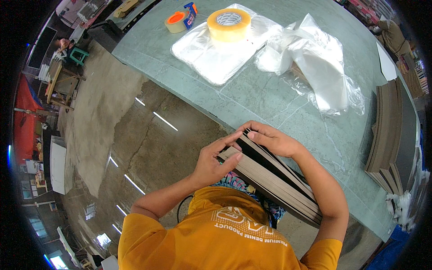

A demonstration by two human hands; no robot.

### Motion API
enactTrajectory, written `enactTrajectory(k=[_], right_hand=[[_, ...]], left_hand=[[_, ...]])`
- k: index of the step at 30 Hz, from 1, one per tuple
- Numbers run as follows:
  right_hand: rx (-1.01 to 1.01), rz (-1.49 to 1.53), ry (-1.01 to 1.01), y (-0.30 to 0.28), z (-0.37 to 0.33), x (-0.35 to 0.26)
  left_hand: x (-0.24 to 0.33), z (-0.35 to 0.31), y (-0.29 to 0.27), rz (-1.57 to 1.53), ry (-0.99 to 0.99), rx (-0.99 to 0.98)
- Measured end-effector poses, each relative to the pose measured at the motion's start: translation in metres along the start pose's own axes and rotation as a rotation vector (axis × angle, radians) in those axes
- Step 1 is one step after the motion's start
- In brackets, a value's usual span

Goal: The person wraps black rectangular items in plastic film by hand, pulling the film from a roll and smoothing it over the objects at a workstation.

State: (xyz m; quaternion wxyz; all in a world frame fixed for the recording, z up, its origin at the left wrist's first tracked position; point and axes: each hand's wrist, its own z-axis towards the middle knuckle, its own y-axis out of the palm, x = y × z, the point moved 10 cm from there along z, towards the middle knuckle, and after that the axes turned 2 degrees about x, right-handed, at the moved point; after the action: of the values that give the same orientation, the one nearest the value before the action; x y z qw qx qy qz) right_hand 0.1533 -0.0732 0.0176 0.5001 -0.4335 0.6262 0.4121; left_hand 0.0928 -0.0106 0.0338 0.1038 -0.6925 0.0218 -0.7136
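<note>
Against my body, at the near edge of the table, I hold a stack of thin boards [276,183] with grey-brown edges and dark faces. The stack is fanned apart, with a dark gap between a thick bundle and a thinner one on the right. My left hand [212,159] grips the upper left end of the thick bundle, thumb along its edge. Curled round the top of the thinner bundle is my right hand [274,138], its forearm running down beside the boards. The fingertips of both hands come close together at the top corner.
On the grey-green table [288,105] lie flat clear plastic bags [198,56] under a wide tape roll [229,33]. Crumpled plastic [315,58] sits beside them. A smaller tape roll with a blue dispenser [180,20] is farther back. More boards [384,130] stand stacked at right.
</note>
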Motion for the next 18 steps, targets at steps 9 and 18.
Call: enactTrajectory(k=[9, 18], right_hand=[[0.043, 0.019, -0.029, -0.0053, -0.0015, -0.0001], [0.065, -0.217, 0.028, -0.0058, -0.0015, -0.0045]], left_hand=[[0.0007, -0.0006, -0.0012, -0.028, -0.042, 0.015], [-0.005, -0.0021, 0.0006, -0.108, -0.05, 0.008]])
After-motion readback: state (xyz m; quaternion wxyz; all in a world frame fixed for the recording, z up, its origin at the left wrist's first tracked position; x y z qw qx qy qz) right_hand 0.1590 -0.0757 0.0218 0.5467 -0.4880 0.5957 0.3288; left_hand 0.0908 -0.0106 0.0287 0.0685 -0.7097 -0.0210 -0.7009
